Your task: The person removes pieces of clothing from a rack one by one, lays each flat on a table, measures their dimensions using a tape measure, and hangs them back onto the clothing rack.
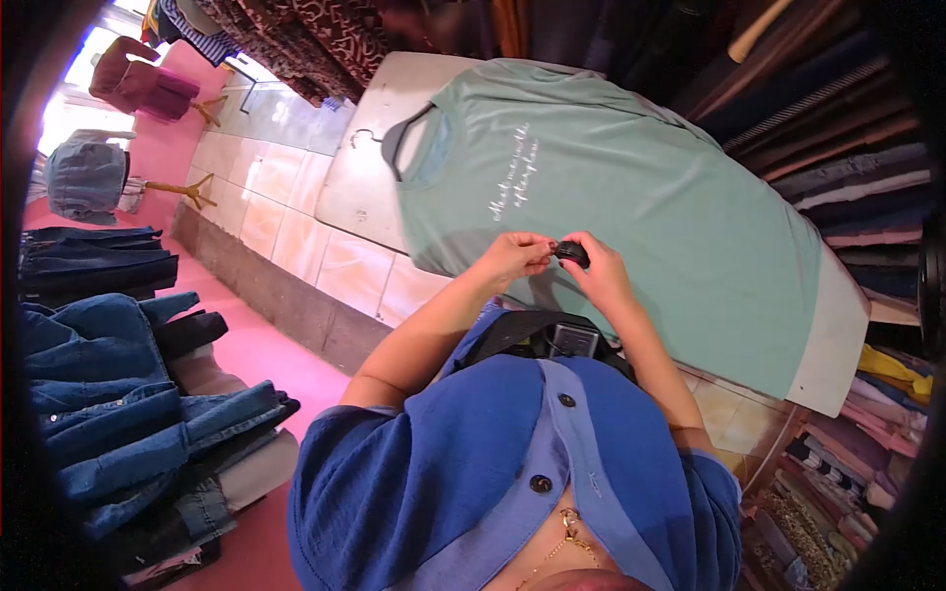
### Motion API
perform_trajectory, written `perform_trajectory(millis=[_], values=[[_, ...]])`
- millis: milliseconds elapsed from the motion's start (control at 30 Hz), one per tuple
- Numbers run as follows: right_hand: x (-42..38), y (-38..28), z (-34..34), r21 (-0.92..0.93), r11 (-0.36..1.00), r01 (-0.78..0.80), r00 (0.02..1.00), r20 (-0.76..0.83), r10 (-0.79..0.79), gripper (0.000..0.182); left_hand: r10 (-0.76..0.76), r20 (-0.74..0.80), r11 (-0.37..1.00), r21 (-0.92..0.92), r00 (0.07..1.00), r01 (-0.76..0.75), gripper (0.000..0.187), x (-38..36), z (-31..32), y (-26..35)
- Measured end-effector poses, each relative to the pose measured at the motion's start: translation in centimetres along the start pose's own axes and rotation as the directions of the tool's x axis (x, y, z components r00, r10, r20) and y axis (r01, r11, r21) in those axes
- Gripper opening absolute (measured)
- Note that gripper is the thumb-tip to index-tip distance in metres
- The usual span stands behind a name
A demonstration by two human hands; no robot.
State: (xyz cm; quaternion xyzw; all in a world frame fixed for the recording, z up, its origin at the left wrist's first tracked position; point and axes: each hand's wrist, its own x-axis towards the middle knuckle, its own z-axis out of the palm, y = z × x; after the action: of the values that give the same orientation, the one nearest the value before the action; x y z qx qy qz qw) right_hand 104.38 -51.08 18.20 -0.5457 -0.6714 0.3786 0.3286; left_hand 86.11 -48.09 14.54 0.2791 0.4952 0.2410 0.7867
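Note:
My right hand (597,271) grips a small black round case (572,254), shaped like a pocket tape measure, between thumb and fingers. At the left edge of that case, the fingertips of my left hand (517,258) are pinched together; what exactly they hold there is too small to make out. Both hands are over the near edge of a pale green T-shirt (641,217) with white script lettering on its chest. The shirt lies spread on a white table (833,364), and a dark hanger (392,146) sits in its neck, hook pointing left.
Folded jeans (108,414) are stacked on a pink surface at the left. Clothes on hangers (847,167) line the far and right sides. Folded garments (838,473) fill shelves at lower right. Two dressed display torsos (89,175) on wooden stands are at upper left.

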Motion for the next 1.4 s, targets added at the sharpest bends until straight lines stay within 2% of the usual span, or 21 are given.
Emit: perform_trajectory(millis=[100,133,167,200,233,300,367,500,567,600,667,700,767,900,967,1000,1067,1100,1167,1267,1400], values=[[1.2,-0.8,2.4,-0.062,0.998,0.003,1.000,0.020,-0.001,0.027,-0.029,-0.023,0.993,0.116,0.999,0.031,0.015,0.2,-3.4,0.4],[1.6,-1.0,3.1,-0.109,0.994,-0.013,0.999,0.049,0.018,0.028,0.029,-0.059,0.967,0.256,0.998,-0.013,0.013,-0.1,-4.3,1.2],[2.1,-1.1,3.8,-0.156,0.987,-0.027,0.997,0.071,0.038,0.028,0.033,-0.061,0.967,0.256,0.998,-0.016,0.013,0.3,-6.2,1.4],[2.7,-0.6,4.4,-0.156,0.987,-0.025,0.997,0.069,0.037,0.028,0.273,-0.133,0.855,0.488,0.953,-0.177,0.012,1.1,-9.0,1.5],[3.2,0.4,5.0,-0.199,0.979,-0.055,0.998,0.029,0.062,0.029,0.506,-0.138,0.661,0.696,0.852,-0.280,0.012,1.6,-11.3,2.0],[4.3,1.1,5.4,-0.240,0.966,-0.094,0.995,-0.015,0.094,0.029,0.594,-0.342,0.608,0.783,0.728,-0.128,0.012,0.0,-14.1,6.1],[5.4,1.3,5.6,-0.283,0.950,-0.135,0.988,-0.106,0.109,0.028,0.694,-0.422,0.551,0.833,0.583,-0.054,0.011,0.6,-18.0,7.7],[7.0,1.2,7.2,-0.330,0.920,-0.209,0.973,-0.160,0.164,0.028,0.730,-0.421,0.456,0.887,0.538,0.075,0.010,0.7,-20.1,9.7],[7.4,1.5,8.2,-0.356,0.903,-0.242,0.966,-0.172,0.192,0.028,0.836,-0.280,0.233,0.960,0.472,0.157,0.008,1.9,-21.0,9.0],[7.4,1.6,8.6,-0.382,0.884,-0.268,0.961,-0.177,0.214,0.028,0.835,-0.271,0.227,0.962,0.479,0.150,0.008,2.5,-21.4,8.6],[7.3,1.6,9.0,-0.387,0.880,-0.274,0.956,-0.206,0.207,0.028,0.942,-0.183,0.155,0.981,0.281,0.117,0.007,2.9,-21.5,8.1],[7.2,1.7,9.1,-0.392,0.879,-0.269,0.955,-0.226,0.192,0.027,0.941,-0.177,0.151,0.982,0.289,0.110,0.007,3.0,-21.7,7.9],[7.1,1.6,9.2,-0.396,0.876,-0.275,0.952,-0.238,0.191,0.027,0.914,0.011,-0.083,0.984,0.406,0.160,0.008,3.0,-22.4,7.6],[7.1,1.4,9.5,-0.404,0.875,-0.267,0.949,-0.270,0.164,0.027,0.906,0.154,-0.218,0.968,0.393,0.122,0.008,2.7,-22.7,7.6],[7.0,1.6,9.6,-0.404,0.873,-0.273,0.946,-0.279,0.167,0.027,0.864,0.187,-0.326,0.915,0.467,0.238,0.019,1.7,-21.9,7.6],[7.0,1.7,9.6,-0.403,0.874,-0.271,0.946,-0.279,0.164,0.027,0.862,0.196,-0.333,0.914,0.468,0.231,0.019,1.2,-21.4,7.3],[7.0,1.7,9.6,-0.395,0.874,-0.282,0.943,-0.283,0.177,0.026,0.829,0.207,-0.342,0.923,0.519,0.178,0.038,0.1,-20.4,6.3],[6.9,1.7,9.6,-0.389,0.876,-0.285,0.943,-0.278,0.184,0.026,0.826,0.213,-0.347,0.921,0.521,0.174,0.038,-0.2,-20.0,5.8],[6.9,1.4,9.4,-0.374,0.879,-0.296,0.942,-0.270,0.202,0.026,0.779,0.203,-0.383,0.903,0.593,0.194,0.054,-0.4,-19.5,4.7],[6.9,1.3,8.9,-0.354,0.884,-0.307,0.942,-0.247,0.228,0.025,0.747,0.153,-0.373,0.902,0.647,0.218,0.056,-0.1,-19.0,4.2],[6.4,1.8,7.9,-0.380,0.869,-0.317,0.942,-0.237,0.240,0.026,0.737,0.105,-0.329,0.918,0.667,0.219,0.050,0.0,-18.4,4.3]])
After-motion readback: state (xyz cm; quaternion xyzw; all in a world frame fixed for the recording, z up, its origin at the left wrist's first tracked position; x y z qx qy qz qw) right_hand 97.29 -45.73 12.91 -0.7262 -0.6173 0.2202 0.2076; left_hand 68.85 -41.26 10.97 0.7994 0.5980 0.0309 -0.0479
